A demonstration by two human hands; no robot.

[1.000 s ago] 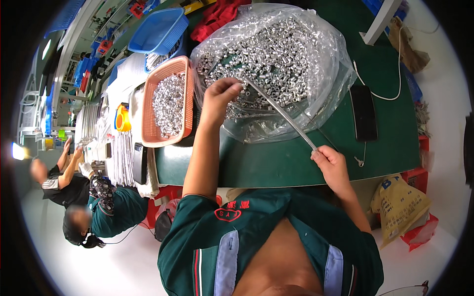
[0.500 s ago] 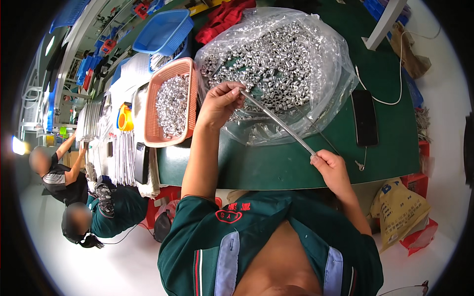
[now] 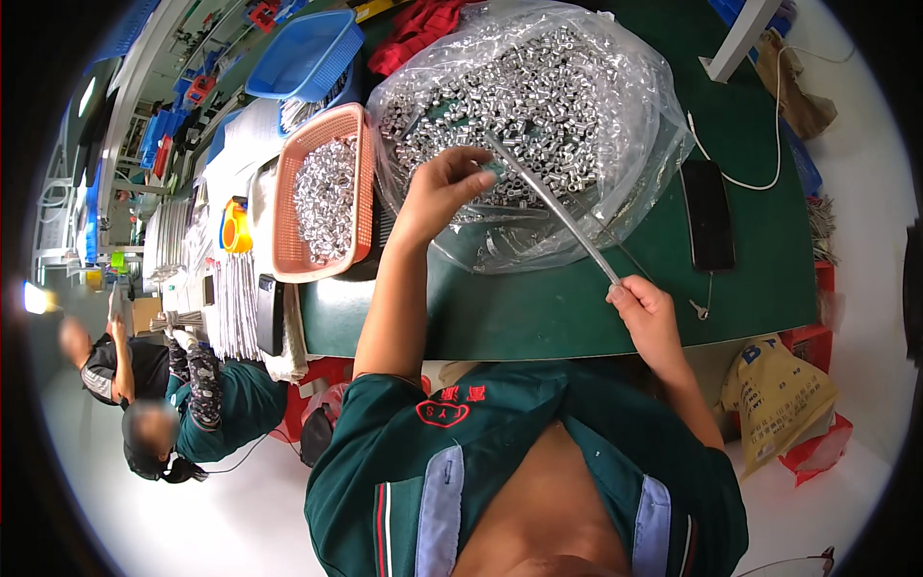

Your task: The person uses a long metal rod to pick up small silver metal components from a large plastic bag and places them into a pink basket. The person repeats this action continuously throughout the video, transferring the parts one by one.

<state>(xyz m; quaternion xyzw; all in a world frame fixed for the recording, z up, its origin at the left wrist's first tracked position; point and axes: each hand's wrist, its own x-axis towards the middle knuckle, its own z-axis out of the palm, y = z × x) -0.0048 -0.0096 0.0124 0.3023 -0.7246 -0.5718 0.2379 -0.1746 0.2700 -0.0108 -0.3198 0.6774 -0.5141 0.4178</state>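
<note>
A long, thin silver metal rod [image 3: 567, 217] slants over the near part of a clear plastic bag [image 3: 646, 106]. My right hand [image 3: 648, 322] is closed around its near end. The rod's far end points up and left, over a heap of small silver metal sleeves [image 3: 567, 115] in the spread bag. My left hand [image 3: 450, 189] is just left of that far end and apart from it. Its thumb and forefinger are spread, and nothing clear shows between them; the other fingers are partly hidden. Left of my left hand stands a pink plastic basket [image 3: 285, 236] with more small silver pieces.
A black phone [image 3: 709, 216] lies right on the green table [image 3: 538, 322], near a white cable [image 3: 769, 183]. Blue baskets [image 3: 312, 58] stand far left beside a red cloth [image 3: 415, 37]. Two people work at the left. A yellow tape dispenser [image 3: 236, 227] sits beyond the pink basket.
My left hand has let go of the rod's far end and opened beside it. The rod now tilts more steeply, still in my right hand. The whole view has shifted slightly.
</note>
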